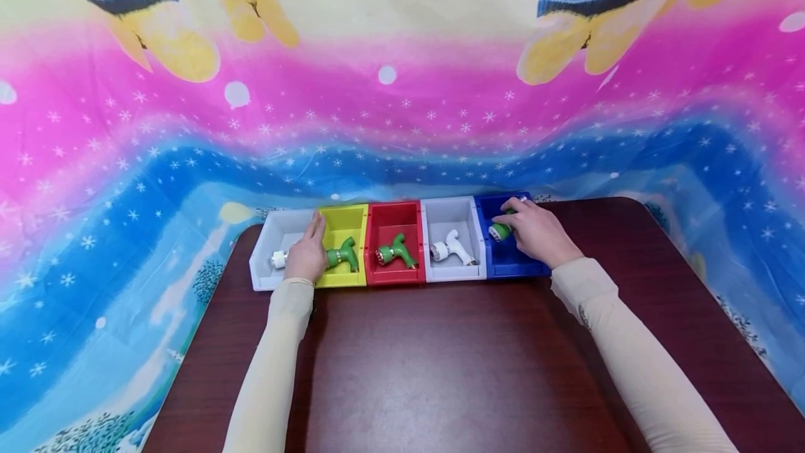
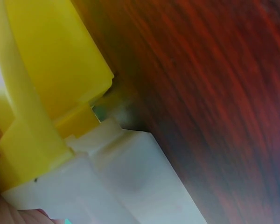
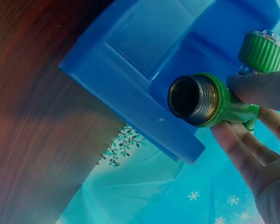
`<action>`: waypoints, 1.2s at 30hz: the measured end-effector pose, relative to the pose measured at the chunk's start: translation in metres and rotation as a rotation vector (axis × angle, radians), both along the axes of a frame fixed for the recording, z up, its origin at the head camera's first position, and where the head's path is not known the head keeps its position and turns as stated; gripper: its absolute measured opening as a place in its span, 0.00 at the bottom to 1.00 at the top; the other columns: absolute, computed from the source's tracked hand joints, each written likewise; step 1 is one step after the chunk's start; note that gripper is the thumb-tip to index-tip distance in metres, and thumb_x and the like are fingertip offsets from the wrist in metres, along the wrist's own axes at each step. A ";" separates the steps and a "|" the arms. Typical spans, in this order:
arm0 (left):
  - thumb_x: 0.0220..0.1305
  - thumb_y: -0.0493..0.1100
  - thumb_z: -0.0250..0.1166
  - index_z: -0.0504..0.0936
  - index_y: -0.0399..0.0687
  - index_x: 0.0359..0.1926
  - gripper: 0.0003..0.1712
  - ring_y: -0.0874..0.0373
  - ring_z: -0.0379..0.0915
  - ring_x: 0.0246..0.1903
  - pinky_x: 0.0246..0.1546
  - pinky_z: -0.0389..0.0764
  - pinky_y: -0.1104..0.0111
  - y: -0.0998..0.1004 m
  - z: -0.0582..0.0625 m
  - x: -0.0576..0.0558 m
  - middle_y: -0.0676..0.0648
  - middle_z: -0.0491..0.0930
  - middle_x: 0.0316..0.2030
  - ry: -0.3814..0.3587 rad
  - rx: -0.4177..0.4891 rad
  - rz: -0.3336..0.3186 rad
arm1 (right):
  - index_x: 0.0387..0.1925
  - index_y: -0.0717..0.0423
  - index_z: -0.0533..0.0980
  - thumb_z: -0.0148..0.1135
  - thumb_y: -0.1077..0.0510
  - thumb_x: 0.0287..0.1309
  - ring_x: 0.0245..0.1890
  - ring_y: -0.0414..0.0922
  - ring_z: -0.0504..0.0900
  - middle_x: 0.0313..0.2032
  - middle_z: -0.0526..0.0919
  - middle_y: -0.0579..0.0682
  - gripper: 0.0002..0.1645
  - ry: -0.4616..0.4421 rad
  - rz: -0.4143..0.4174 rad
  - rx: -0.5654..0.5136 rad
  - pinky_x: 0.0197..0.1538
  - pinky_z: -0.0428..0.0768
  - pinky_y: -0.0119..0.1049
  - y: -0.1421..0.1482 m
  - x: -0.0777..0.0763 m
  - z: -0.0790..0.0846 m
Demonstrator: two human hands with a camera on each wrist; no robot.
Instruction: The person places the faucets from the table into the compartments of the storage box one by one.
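My right hand [image 1: 539, 231] pinches a green faucet [image 1: 500, 232] over the blue bin [image 1: 518, 270]. In the right wrist view, thumb and fingers hold its body, the threaded metal inlet faces the camera, and the ribbed green knob [image 3: 261, 52] is beyond the thumb. My left hand [image 1: 306, 256] rests, fingers straight, at the join of the left white bin [image 1: 259, 277] and the yellow bin [image 1: 342, 217]. A white faucet [image 1: 279, 259] in that white bin is partly hidden by this hand. The yellow bin has a green faucet [image 1: 344, 255], its left end covered by the hand.
Between the yellow and blue bins stand a red bin [image 1: 393, 215] with a green faucet [image 1: 396, 252] and another white bin [image 1: 448, 208] with a white faucet [image 1: 453, 249]. The bins form one row along the back of the brown table [image 1: 434, 362], before a printed cloth [image 1: 402, 117].
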State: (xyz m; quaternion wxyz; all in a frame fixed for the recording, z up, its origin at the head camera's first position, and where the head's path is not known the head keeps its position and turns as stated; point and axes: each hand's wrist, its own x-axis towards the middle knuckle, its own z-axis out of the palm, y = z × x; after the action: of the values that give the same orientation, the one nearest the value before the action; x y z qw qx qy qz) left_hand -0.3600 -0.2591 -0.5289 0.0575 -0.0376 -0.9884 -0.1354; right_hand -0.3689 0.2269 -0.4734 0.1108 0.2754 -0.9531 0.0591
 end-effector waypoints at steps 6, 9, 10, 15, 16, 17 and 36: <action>0.66 0.30 0.53 0.48 0.46 0.83 0.47 0.54 0.68 0.18 0.25 0.78 0.62 -0.001 0.000 0.000 0.47 0.42 0.84 -0.004 0.010 0.002 | 0.58 0.52 0.85 0.64 0.72 0.57 0.53 0.62 0.81 0.59 0.78 0.60 0.28 -0.038 -0.030 0.017 0.48 0.86 0.55 0.000 0.000 -0.004; 0.66 0.30 0.53 0.48 0.46 0.83 0.47 0.54 0.68 0.18 0.26 0.79 0.61 0.000 0.000 0.000 0.47 0.42 0.84 -0.005 0.005 0.002 | 0.59 0.52 0.84 0.65 0.72 0.57 0.54 0.62 0.81 0.59 0.78 0.60 0.28 -0.057 -0.046 0.016 0.51 0.85 0.56 0.000 0.000 -0.006; 0.66 0.30 0.53 0.47 0.47 0.83 0.47 0.54 0.68 0.19 0.27 0.79 0.62 0.000 0.001 0.000 0.47 0.42 0.84 -0.005 0.004 0.001 | 0.59 0.52 0.84 0.64 0.72 0.58 0.54 0.63 0.80 0.59 0.78 0.60 0.28 -0.061 -0.048 0.015 0.51 0.85 0.56 0.001 0.000 -0.007; 0.67 0.30 0.52 0.47 0.46 0.83 0.46 0.55 0.68 0.19 0.26 0.79 0.62 0.000 0.001 0.000 0.47 0.41 0.84 -0.005 0.002 -0.002 | 0.60 0.52 0.84 0.65 0.71 0.58 0.57 0.65 0.80 0.60 0.78 0.60 0.28 -0.065 -0.048 0.018 0.53 0.84 0.57 0.002 0.000 -0.011; 0.67 0.30 0.52 0.47 0.46 0.83 0.46 0.55 0.68 0.19 0.26 0.79 0.62 0.000 0.001 0.000 0.47 0.41 0.84 -0.006 0.000 -0.003 | 0.60 0.52 0.84 0.65 0.71 0.58 0.57 0.65 0.80 0.60 0.78 0.60 0.28 -0.062 -0.046 0.018 0.53 0.85 0.57 0.002 -0.001 -0.012; 0.67 0.30 0.52 0.47 0.46 0.83 0.46 0.55 0.68 0.19 0.26 0.79 0.62 0.000 0.001 0.000 0.47 0.41 0.84 -0.008 -0.001 -0.002 | 0.60 0.52 0.84 0.65 0.71 0.58 0.57 0.64 0.80 0.60 0.78 0.60 0.28 -0.059 -0.044 0.018 0.53 0.85 0.57 0.002 -0.001 -0.012; 0.67 0.30 0.52 0.47 0.46 0.83 0.46 0.55 0.68 0.17 0.23 0.77 0.64 -0.002 -0.001 -0.001 0.47 0.41 0.84 -0.010 0.011 0.001 | 0.58 0.51 0.85 0.67 0.70 0.58 0.55 0.61 0.82 0.58 0.79 0.58 0.26 -0.064 -0.024 0.020 0.53 0.85 0.56 0.002 -0.002 -0.024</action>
State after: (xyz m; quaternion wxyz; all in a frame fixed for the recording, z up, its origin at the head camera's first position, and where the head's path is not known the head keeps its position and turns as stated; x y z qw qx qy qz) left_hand -0.3614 -0.2609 -0.5304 0.0528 -0.0362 -0.9879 -0.1411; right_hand -0.3704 0.2294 -0.4974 0.0781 0.2630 -0.9599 0.0573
